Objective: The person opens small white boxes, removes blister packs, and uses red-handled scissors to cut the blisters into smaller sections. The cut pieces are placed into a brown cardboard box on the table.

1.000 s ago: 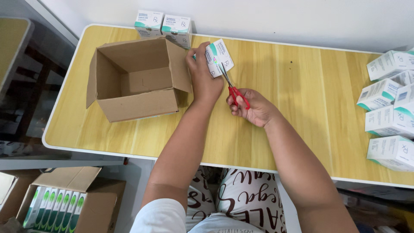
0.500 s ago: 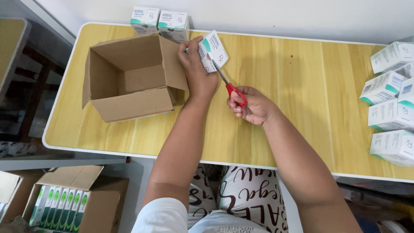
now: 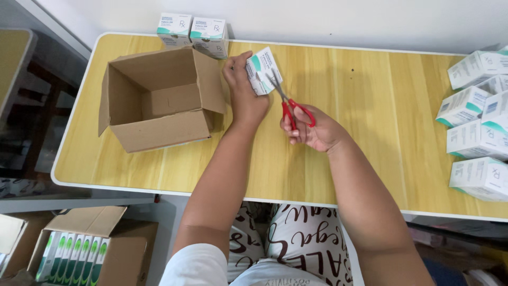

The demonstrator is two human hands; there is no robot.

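We saw the left hand [image 3: 244, 92] up near the far edge of the table [image 3: 360, 106], fingers wrapped round a small white and teal carton [image 3: 263, 70], gripping it firmly and tipping it on a slant above the tabletop. The carton sat at the top of that hand, thumb on its near face, just beside the right wall of the open cardboard box [image 3: 159, 98].

The right hand [image 3: 312, 131] was closed through the red loops of a pair of scissors [image 3: 288, 103], and the blades ran up and to the left until their tips met the carton's right face. Whether the blades were parted or closed at the tip, we could not tell. So the carton lay beyond the right hand, at the far end of the scissors, and wholly in the left hand's hold.

The cardboard box stood open at the far left corner of the table, flaps up. Two more cartons [image 3: 193, 30] stood against the far edge behind it, and a cluster of cartons [image 3: 476, 132] ran along the right edge. Down by the floor on the left, another box [image 3: 79, 249] held a row of green-edged packs.
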